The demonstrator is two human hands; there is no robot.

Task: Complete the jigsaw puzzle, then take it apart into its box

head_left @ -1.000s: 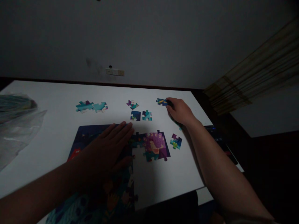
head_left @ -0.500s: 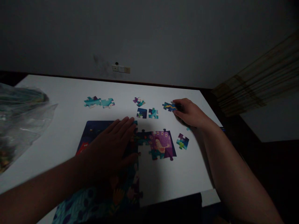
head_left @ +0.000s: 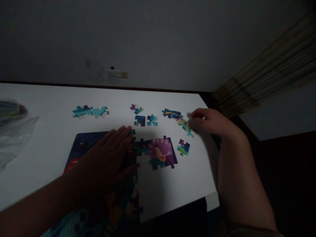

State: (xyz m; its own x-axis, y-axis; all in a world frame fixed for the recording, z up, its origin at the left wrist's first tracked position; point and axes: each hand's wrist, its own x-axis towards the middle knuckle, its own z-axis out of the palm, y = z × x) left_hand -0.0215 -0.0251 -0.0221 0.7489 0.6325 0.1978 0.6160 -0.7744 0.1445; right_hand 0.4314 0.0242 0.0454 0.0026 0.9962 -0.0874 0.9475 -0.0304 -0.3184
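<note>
Head cam, peacock chunk [head_left: 161, 153] as clock centre: it's joined up, same as the big puzzle section [head_left: 120, 204] at 8, my left hand [head_left: 111, 154] flat on it. Left over, I reckon: loose pieces, from the teal pair [head_left: 100, 112] at 10 round to the green-marked piece [head_left: 183, 147] at 3. My right hand [head_left: 212, 120] at 2 is curled, can't tell if pinching anything. No readable writing.

My assembled puzzle section [head_left: 123, 197] is dark navy with a red patch and orange flower shapes. Beside it, my bird block [head_left: 161, 153] carries a purple fan with pale eye-spots. The pair of pieces [head_left: 172, 114] is deep blue streaked yellow; the piece just below [head_left: 184, 126] is teal speckled yellow. My table [head_left: 158, 194] is white; the curtain [head_left: 266, 65], too dim for certainty, looks tan-striped.
</note>
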